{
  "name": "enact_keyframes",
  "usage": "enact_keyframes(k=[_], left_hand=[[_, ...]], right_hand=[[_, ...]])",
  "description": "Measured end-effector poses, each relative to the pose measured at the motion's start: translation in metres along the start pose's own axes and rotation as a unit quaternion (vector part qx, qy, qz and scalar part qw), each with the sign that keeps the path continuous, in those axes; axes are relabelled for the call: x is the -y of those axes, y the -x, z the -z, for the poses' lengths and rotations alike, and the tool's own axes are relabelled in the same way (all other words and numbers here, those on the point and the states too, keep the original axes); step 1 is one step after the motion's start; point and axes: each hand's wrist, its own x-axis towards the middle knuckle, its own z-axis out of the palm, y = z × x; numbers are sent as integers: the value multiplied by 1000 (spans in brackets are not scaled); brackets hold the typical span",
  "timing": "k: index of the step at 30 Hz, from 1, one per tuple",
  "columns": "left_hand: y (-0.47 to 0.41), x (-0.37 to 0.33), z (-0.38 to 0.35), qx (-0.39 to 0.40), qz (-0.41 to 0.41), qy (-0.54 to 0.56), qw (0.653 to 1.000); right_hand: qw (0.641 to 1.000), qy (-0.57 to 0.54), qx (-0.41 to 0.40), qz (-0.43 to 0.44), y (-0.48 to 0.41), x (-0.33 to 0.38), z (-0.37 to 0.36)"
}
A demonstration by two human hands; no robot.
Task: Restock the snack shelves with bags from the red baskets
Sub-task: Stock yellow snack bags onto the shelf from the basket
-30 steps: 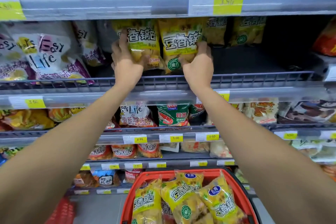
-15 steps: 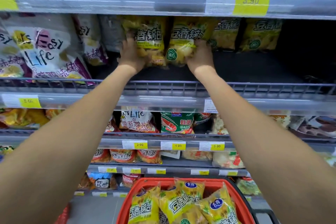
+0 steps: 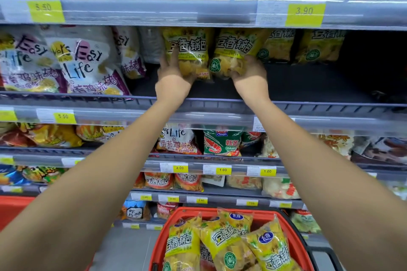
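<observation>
Two yellow snack bags stand side by side deep on the upper shelf [image 3: 308,105]. My left hand [image 3: 170,77] rests against the lower left of the left yellow bag [image 3: 187,48], fingers spread and straight up along its edge. My right hand [image 3: 251,72] grips the lower right corner of the right yellow bag [image 3: 233,48], fingers curled under it. A red basket [image 3: 267,215] sits below between my arms and holds several more of the same yellow bags [image 3: 224,244].
Two more yellow bags [image 3: 317,46] stand at the shelf's back right, with dark bare shelf floor [image 3: 319,81] in front. White Easy Life bags [image 3: 88,61] fill the left. A low rail [image 3: 220,103] runs along the shelf front. Another red basket [image 3: 13,209] shows at the left edge.
Both hands have pushed the two yellow bags from the shelf front back towards the rear. My left hand's fingers have straightened against its bag.
</observation>
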Motion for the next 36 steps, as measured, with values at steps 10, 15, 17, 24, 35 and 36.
enact_keyframes(k=[10, 15, 17, 24, 35, 36], left_hand=[[100, -18, -10, 14, -42, 17, 999], [166, -2, -18, 77, -14, 87, 993], [191, 10, -26, 121, 12, 117, 986], [269, 57, -73, 269, 78, 75, 957], [356, 151, -130, 345, 265, -17, 900], [359, 157, -134, 351, 282, -23, 893]], right_hand=[[993, 35, 71, 93, 97, -9, 31], [990, 26, 125, 65, 152, -33, 43], [988, 27, 150, 36, 179, -49, 43], [962, 31, 244, -119, 265, -119, 32], [887, 34, 362, -287, 372, -201, -13], [881, 26, 373, -292, 374, -202, -21]])
